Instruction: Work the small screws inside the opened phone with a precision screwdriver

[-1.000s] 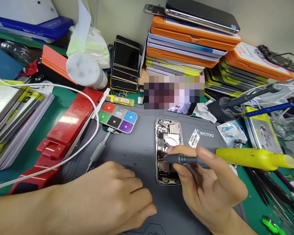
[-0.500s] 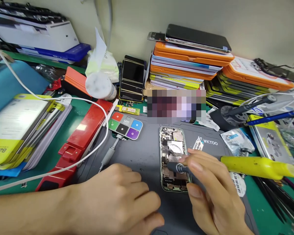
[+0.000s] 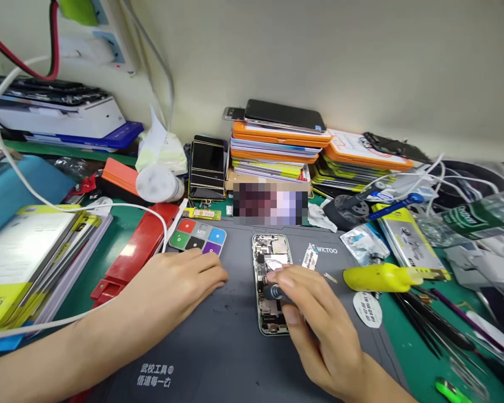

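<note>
My right hand is closed round a dark screwdriver with a ringed end, over the lower half of an opened phone. The phone lies on the grey mat with its circuit boards and metal parts bare. Part of it is hidden under my fingers. My left hand rests at the near edge of a pad with coloured squares, fingers curled down. What lies beneath those fingers is hidden.
A yellow bottle lies to the right, near black tweezers. At the back stand stacked orange boxes and a blurred-out screen. Left are a red tool, battery packs and a white cable.
My left hand has moved up and away to the pad, over the spot where a grey pen-like tool lay. My right hand stays over the phone. The view has tilted up.
</note>
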A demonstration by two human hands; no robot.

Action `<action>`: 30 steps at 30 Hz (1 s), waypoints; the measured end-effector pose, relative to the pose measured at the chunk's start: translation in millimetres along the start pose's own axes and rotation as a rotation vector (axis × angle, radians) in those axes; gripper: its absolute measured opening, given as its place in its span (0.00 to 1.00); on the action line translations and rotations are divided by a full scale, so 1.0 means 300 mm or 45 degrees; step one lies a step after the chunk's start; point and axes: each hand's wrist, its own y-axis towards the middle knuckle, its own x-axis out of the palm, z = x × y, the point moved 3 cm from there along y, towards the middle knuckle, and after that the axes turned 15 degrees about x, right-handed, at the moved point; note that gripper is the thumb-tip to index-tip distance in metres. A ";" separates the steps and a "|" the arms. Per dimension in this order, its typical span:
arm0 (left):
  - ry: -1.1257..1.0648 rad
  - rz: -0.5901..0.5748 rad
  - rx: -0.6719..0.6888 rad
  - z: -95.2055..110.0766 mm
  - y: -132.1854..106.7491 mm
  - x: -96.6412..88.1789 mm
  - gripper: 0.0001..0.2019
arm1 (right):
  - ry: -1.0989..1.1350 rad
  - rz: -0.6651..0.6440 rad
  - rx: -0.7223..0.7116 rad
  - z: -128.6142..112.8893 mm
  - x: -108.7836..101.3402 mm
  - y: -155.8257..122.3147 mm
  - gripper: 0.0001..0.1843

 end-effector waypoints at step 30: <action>-1.153 -0.436 -0.579 0.259 0.023 0.027 0.11 | -0.027 0.077 -0.035 -0.005 0.012 -0.011 0.37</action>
